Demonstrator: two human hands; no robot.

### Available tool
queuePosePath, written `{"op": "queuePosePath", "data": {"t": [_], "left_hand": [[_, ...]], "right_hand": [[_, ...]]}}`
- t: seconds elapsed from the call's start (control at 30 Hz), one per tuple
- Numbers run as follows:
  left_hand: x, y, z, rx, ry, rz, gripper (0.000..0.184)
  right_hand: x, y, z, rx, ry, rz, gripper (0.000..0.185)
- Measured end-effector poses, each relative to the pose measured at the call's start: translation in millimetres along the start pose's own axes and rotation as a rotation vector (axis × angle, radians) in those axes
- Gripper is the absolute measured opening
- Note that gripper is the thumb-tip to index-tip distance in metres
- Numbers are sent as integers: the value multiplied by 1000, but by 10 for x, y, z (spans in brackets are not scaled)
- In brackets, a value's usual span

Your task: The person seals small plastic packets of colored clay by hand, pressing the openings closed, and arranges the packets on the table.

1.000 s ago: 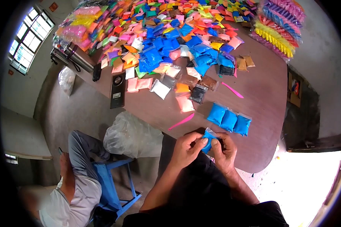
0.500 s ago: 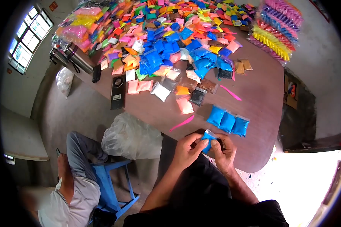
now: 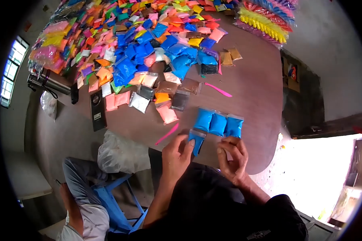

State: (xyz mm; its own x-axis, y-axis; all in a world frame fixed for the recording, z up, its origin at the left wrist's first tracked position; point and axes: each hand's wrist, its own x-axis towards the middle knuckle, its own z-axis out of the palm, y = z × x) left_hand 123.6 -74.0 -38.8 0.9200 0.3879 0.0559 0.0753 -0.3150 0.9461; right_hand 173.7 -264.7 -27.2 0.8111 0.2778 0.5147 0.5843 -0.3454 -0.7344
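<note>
One shiny, oblong plastic packet (image 3: 197, 143) sits pinched in the left hand (image 3: 176, 157).

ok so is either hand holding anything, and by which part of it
The left hand holds a blue packet by its left side, thumb on the upper face. Nothing shows held in the right hand.

Left fingers (image 3: 189, 149) partly hide a blue packet (image 3: 198, 141); the view's top edge crops the packet heap (image 3: 136, 50).

Three packets (image 3: 218, 123) lie on the table (image 3: 258, 100); packet heap (image 3: 137, 52) behind; flask (image 3: 57, 82) far left.
</note>
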Motion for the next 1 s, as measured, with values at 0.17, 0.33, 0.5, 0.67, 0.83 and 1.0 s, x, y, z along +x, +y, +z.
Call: {"op": "queuePosePath", "data": {"t": [0.17, 0.33, 0.5, 0.67, 0.83, 1.0], "left_hand": [[101, -16, 77, 270, 65, 190, 22], [175, 95, 143, 390, 69, 254, 26], [228, 164, 168, 601, 21, 256, 35], [359, 111, 210, 649, -56, 440, 42], [531, 107, 273, 644, -93, 477, 39], [766, 153, 409, 617, -114, 439, 40]], "right_hand": [[357, 133, -282, -400, -182, -162, 33], [448, 296, -231, -476, -396, -214, 44], [496, 405, -136, -489, -383, -312, 41], [491, 475, -102, -481, -310, -331, 38], [585, 548, -119, -482, -282, -325, 36], [727, 724, -114, -524, -272, -337, 39]]}}
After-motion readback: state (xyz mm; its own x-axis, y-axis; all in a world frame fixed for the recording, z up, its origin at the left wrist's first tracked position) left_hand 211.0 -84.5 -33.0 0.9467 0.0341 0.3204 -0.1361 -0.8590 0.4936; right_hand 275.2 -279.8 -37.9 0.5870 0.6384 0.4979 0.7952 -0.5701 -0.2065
